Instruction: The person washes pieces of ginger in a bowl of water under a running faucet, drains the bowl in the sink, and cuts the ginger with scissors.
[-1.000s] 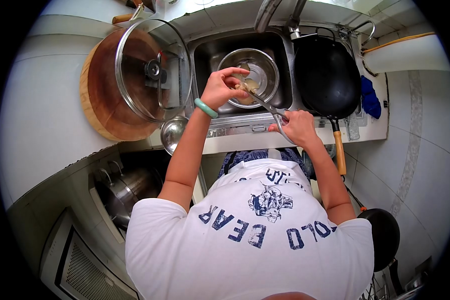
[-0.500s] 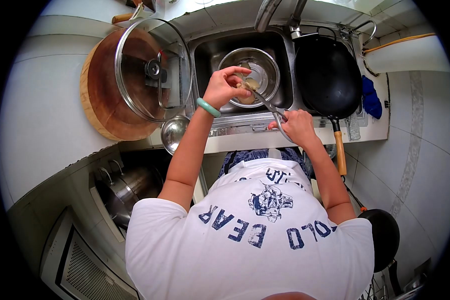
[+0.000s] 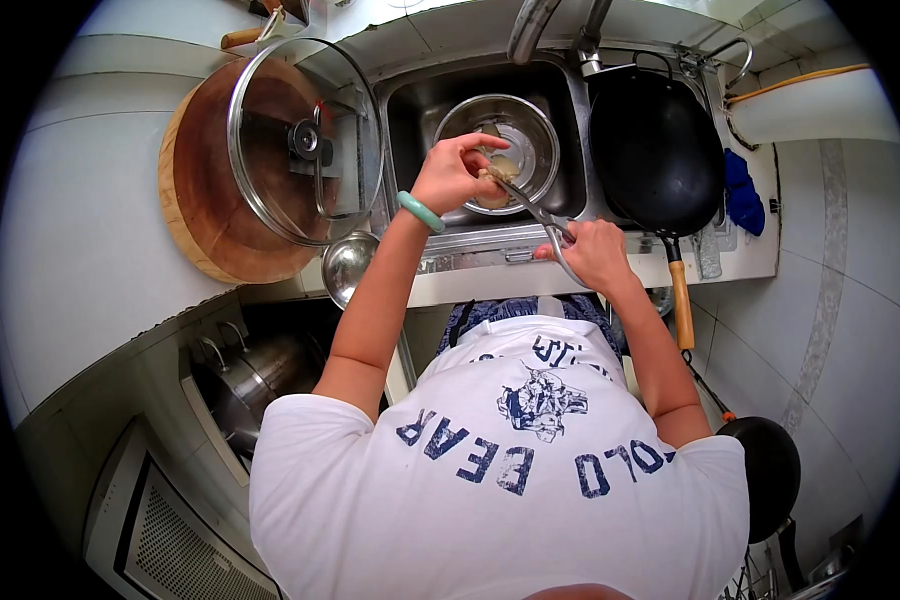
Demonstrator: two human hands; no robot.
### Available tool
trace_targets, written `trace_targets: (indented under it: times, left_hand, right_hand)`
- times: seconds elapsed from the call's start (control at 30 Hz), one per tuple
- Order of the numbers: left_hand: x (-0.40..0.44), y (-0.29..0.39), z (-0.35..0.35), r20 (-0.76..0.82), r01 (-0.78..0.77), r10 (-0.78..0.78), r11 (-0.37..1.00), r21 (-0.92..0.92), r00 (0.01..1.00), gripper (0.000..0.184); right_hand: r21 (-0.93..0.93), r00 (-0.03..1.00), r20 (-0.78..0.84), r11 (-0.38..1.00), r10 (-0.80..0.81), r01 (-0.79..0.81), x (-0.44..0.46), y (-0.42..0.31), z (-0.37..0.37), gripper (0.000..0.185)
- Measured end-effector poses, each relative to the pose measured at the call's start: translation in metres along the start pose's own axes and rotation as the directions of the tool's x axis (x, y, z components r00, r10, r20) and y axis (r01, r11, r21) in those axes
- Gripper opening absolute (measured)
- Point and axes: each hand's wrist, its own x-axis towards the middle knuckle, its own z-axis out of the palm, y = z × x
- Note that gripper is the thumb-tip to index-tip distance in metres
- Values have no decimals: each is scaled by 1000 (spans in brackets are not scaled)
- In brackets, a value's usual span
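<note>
In the head view my left hand, a green bangle at its wrist, pinches a small pale food piece whose kind I cannot make out. My right hand is closed round the handles of metal scissors. Their tips meet the pale piece at my left fingertips; whether the blades are apart is too small to tell. Directly below is a stainless steel bowl with more pale pieces, partly hidden by my left hand. The bowl stands in the sink.
Right of the sink lies a black wok with a wooden handle, beside a blue cloth. On the left, a glass lid rests over a round wooden chopping board. A steel ladle sits at the counter edge. The faucet hangs above.
My left hand has shifted very slightly to the right and down, still pinching the pale piece. My right hand keeps its hold on the scissors, almost unmoved.
</note>
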Motion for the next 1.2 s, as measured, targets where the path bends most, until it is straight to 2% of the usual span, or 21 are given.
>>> trace_targets:
  times: [0.4,0.53,0.6,0.73,0.8,0.9,1.0,1.07,1.2]
  left_hand:
    - [1,4,-3,26,-16,13,993,120,1000,55]
    - [0,5,-2,22,-20,16,982,190,1000,57]
    - [-1,9,-2,-1,-24,26,954,300,1000,58]
    - [-3,18,0,1,4,-5,924,382,1000,58]
    - [-2,17,1,-6,-36,44,890,454,999,59]
    - [-2,18,1,-2,-48,57,868,495,998,59]
    - [-3,20,3,-3,-51,63,843,536,998,60]
    - [-3,21,3,1,-58,69,833,550,998,60]
    - [-1,21,1,26,-74,72,820,568,997,61]
  right_hand:
    - [-26,997,-54,998,-55,54,1,3,2,61]
    - [-21,998,-38,999,-47,46,0,2,2,60]
    - [-21,998,-32,999,-45,44,-1,2,1,61]
    - [-64,999,49,998,-1,4,0,0,-2,68]
    - [-58,998,61,998,8,-4,1,-1,-2,68]
    - [-35,997,74,999,16,-14,1,0,0,69]
    - [-8,1000,20,1000,-21,21,1,1,1,66]
    - [-58,995,93,998,27,-22,1,-1,-1,70]
    - [-58,997,71,998,10,-6,1,1,0,70]
